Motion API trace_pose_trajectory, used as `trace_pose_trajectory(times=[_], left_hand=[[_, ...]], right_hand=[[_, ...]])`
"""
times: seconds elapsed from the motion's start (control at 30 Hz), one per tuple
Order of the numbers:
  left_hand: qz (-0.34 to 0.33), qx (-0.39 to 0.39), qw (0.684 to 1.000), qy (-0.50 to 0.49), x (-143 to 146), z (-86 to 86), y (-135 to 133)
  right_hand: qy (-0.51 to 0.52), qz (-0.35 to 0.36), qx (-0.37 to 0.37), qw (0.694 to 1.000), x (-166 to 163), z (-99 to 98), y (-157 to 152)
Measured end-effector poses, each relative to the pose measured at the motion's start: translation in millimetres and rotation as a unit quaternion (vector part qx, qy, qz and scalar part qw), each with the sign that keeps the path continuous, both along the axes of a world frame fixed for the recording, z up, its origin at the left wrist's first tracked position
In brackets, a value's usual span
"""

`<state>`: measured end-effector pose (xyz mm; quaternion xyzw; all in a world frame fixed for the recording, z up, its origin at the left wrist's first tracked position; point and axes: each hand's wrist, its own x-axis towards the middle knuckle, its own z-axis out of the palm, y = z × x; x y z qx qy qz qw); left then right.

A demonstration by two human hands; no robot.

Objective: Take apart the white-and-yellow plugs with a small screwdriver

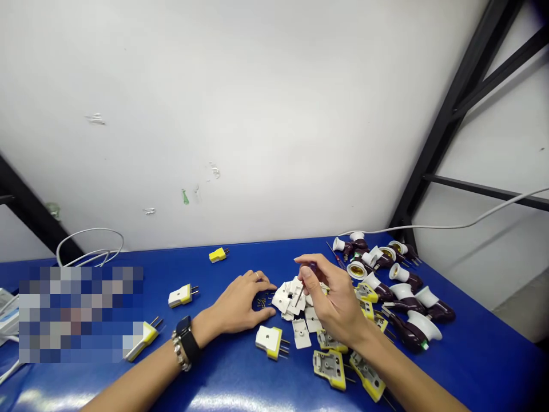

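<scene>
My left hand (242,302) lies low over the blue table, thumb and index finger apart around a small pile of screws (261,301). Between the fingers of my right hand (337,297) is a screwdriver with a dark handle, its thin metal shaft (301,296) pointing down at a heap of white plastic covers (283,300). Whether its tip touches a cover, I cannot tell. Just in front, a white and yellow plug (271,341) rests with its pins to the right. Several open yellow plug housings (330,367) lie beneath and beside my right forearm.
Dark red lamp holders with white rims (403,292) crowd the right side, with another screwdriver (335,256) behind. More plugs lie leftward: a yellow one (218,255) and a white and yellow one (180,295). A white cable (450,227) crosses at right; a black metal frame (433,143) stands there.
</scene>
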<state>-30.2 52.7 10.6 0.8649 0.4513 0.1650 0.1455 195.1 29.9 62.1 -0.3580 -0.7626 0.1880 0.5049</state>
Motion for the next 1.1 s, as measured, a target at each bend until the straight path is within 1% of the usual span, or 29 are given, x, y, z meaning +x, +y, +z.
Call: trace_pose_trajectory(times=[0.1, 0.2, 0.47, 0.63, 0.77, 0.87, 0.97, 1.1], left_hand=[[-0.006, -0.003, 1.0, -0.014, 9.6, -4.1, 5.0], [-0.003, -0.009, 0.999, -0.035, 11.4, -8.5, 7.8], [-0.014, -0.02, 0.997, -0.073, 1.1, -13.8, 14.5], [-0.014, -0.011, 0.996, -0.086, -7.5, -18.4, 16.7], [0.005, -0.001, 0.997, -0.075, -16.3, -14.5, 10.0], [0.03, 0.017, 0.997, -0.066, -17.4, -10.3, 2.4], [0.041, 0.045, 0.997, -0.045, -9.7, -8.8, -1.7], [0.023, 0.055, 0.998, -0.031, 5.1, -9.2, 0.7]], right_hand=[[-0.001, -0.002, 0.001, 1.0, 1.1, 0.0, -0.5], [-0.001, -0.004, 0.003, 1.0, 2.2, 0.9, -1.8], [0.002, 0.0, -0.004, 1.0, 2.0, 1.7, -1.2], [0.001, 0.0, -0.01, 1.0, 2.2, 1.1, -1.3], [-0.004, 0.001, -0.009, 1.0, 2.3, 1.2, -1.5], [-0.007, 0.002, -0.011, 1.0, 1.7, 0.2, -1.2], [-0.007, 0.005, -0.009, 1.0, 1.1, -1.1, -0.6], [-0.01, 0.002, -0.004, 1.0, 0.5, -2.2, 1.2]])
